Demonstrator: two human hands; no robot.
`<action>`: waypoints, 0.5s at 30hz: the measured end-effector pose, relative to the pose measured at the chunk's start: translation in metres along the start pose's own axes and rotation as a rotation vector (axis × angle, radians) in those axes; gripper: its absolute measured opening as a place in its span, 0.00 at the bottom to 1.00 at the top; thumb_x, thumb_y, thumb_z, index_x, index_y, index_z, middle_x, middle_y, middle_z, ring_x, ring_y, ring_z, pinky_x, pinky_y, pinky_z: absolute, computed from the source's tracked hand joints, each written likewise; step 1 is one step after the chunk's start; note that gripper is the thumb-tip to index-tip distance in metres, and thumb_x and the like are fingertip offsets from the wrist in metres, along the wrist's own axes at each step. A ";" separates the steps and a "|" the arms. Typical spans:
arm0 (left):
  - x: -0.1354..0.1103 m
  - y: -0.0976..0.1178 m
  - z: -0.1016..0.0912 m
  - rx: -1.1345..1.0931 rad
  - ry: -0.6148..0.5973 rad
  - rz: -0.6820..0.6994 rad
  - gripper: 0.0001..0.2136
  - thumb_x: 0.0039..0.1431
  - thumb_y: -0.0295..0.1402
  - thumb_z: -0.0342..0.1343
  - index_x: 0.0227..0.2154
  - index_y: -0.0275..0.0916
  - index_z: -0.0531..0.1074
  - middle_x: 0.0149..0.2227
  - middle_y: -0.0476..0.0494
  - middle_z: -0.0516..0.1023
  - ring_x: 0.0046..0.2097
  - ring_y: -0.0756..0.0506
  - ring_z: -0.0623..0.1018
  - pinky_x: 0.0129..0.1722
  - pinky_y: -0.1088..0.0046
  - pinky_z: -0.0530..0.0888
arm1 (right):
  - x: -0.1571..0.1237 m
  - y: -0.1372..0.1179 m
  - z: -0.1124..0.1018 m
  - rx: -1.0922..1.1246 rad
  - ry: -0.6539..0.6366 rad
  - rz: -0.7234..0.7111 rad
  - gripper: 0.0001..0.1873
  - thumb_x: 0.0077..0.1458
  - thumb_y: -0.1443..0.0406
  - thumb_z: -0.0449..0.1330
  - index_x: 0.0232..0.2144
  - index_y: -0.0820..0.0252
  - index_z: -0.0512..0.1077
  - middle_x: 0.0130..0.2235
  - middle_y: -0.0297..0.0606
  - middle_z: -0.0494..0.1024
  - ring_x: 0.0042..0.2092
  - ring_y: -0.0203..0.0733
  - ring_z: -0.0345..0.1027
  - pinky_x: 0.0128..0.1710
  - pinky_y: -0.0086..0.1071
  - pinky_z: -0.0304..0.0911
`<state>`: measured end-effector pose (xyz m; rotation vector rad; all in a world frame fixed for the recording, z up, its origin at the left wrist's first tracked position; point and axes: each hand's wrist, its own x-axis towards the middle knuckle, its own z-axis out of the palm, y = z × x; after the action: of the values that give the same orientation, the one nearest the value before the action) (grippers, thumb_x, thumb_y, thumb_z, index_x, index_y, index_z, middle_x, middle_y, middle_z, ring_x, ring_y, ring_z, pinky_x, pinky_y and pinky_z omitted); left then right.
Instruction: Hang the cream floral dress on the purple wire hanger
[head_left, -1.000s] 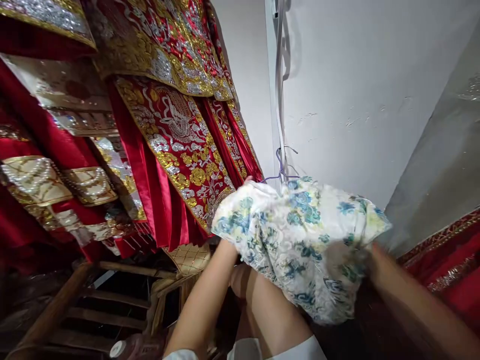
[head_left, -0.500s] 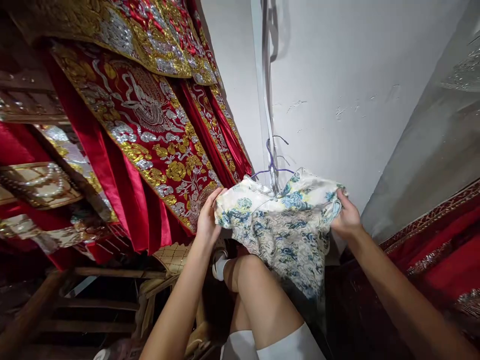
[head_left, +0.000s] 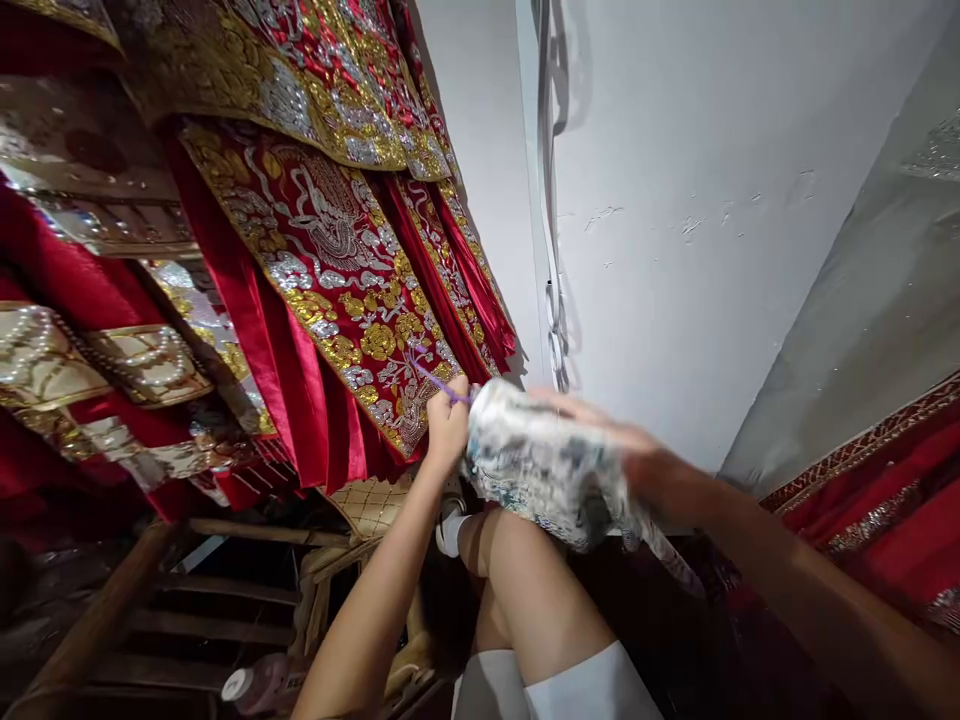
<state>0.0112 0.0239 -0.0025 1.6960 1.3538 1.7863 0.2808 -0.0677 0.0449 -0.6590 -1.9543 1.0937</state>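
A white garment with a blue and green flower print [head_left: 540, 470] is bunched between my hands above my raised knee [head_left: 517, 570]. My left hand [head_left: 448, 420] is closed on its left end, where a purple wire hanger [head_left: 442, 385] sticks out. My right hand [head_left: 645, 465] lies over the right side of the bundle, blurred by motion, so its fingers cannot be read clearly.
Red robes with gold and silver embroidery [head_left: 330, 250] hang in rows on the left. A white wall [head_left: 675, 200] stands ahead with a hanging cord [head_left: 555, 250]. Wooden chair frames [head_left: 187, 590] and a bottle [head_left: 255, 685] sit below. More red embroidered cloth [head_left: 885, 500] lies at right.
The floral garment, spread wide and hanging by its hanger half a second ago, is now gathered into a tight bundle. Both hands moved closer together and the hanger tipped left.
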 end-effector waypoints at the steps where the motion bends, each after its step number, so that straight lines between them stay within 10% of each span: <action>1: -0.004 -0.001 0.006 -0.067 0.082 -0.033 0.25 0.65 0.55 0.51 0.20 0.42 0.59 0.22 0.52 0.60 0.27 0.49 0.62 0.29 0.72 0.64 | -0.006 0.000 0.007 -0.099 -0.092 -0.078 0.34 0.54 0.41 0.65 0.58 0.47 0.76 0.70 0.42 0.64 0.73 0.66 0.47 0.67 0.60 0.54; 4: -0.014 0.005 0.020 -0.265 0.153 -0.098 0.31 0.67 0.62 0.35 0.20 0.43 0.58 0.22 0.49 0.61 0.26 0.48 0.64 0.30 0.69 0.67 | -0.010 0.015 0.012 -0.471 0.072 -0.295 0.32 0.55 0.55 0.69 0.62 0.45 0.73 0.75 0.41 0.52 0.75 0.67 0.35 0.69 0.68 0.40; 8: -0.022 0.037 0.039 -0.672 -0.175 -0.281 0.34 0.66 0.64 0.27 0.18 0.42 0.57 0.21 0.47 0.61 0.24 0.48 0.64 0.28 0.68 0.68 | 0.000 0.055 0.013 -0.792 0.184 -0.311 0.48 0.56 0.63 0.66 0.74 0.52 0.52 0.77 0.46 0.41 0.76 0.66 0.31 0.70 0.67 0.38; 12: -0.038 0.060 0.056 -0.919 -0.460 -0.504 0.26 0.67 0.55 0.47 0.22 0.39 0.67 0.24 0.47 0.69 0.26 0.49 0.70 0.35 0.69 0.74 | -0.008 0.095 0.029 -0.919 0.136 -0.345 0.61 0.47 0.70 0.61 0.76 0.58 0.33 0.70 0.57 0.58 0.66 0.68 0.60 0.61 0.60 0.63; 15: -0.049 0.055 0.058 -1.026 -0.533 -0.627 0.12 0.51 0.36 0.68 0.36 0.36 0.77 0.39 0.41 0.81 0.41 0.44 0.80 0.50 0.66 0.75 | -0.020 0.110 0.023 -0.991 0.324 -0.291 0.59 0.41 0.74 0.56 0.75 0.57 0.41 0.55 0.52 0.74 0.48 0.59 0.75 0.41 0.45 0.73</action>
<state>0.0951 -0.0180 0.0022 0.9068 0.4648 1.1677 0.2793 -0.0387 -0.0661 -0.9328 -2.1282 -0.2242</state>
